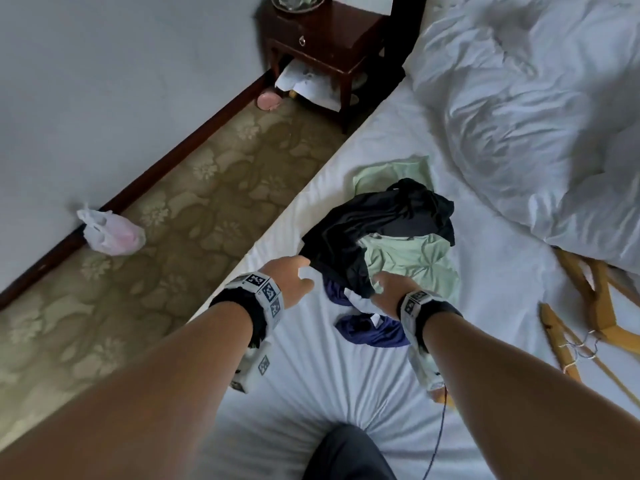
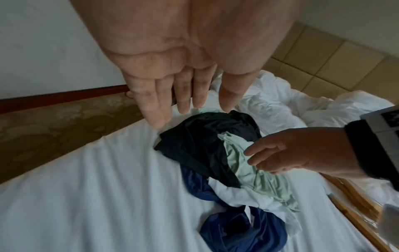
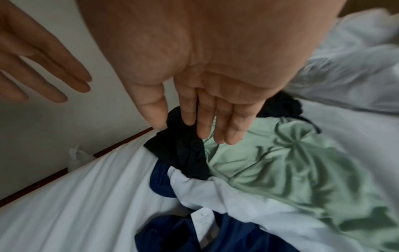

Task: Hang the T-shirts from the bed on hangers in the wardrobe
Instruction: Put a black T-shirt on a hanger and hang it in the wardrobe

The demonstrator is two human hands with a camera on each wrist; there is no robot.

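Note:
A heap of T-shirts lies on the white bed sheet (image 1: 311, 393): a black one (image 1: 363, 223) on top, a light green one (image 1: 405, 258) beside and under it, then a white one (image 1: 360, 303) and a navy one (image 1: 374, 334) nearest me. My left hand (image 1: 301, 275) is at the black shirt's left edge, its fingers (image 2: 183, 102) straight and holding nothing. My right hand (image 1: 384, 285) hovers where black meets green, its fingers (image 3: 226, 129) also straight and its thumb close to the black cloth (image 3: 183, 153). Wooden hangers (image 1: 588, 296) lie on the bed to the right.
A rumpled white duvet (image 1: 536, 116) fills the far right of the bed. Left of the bed runs a strip of patterned carpet (image 1: 190, 220) along the wall, with a plastic bag (image 1: 110, 233) on it. A dark wooden nightstand (image 1: 325, 46) stands at the head. My knee (image 1: 346, 452) presses on the mattress.

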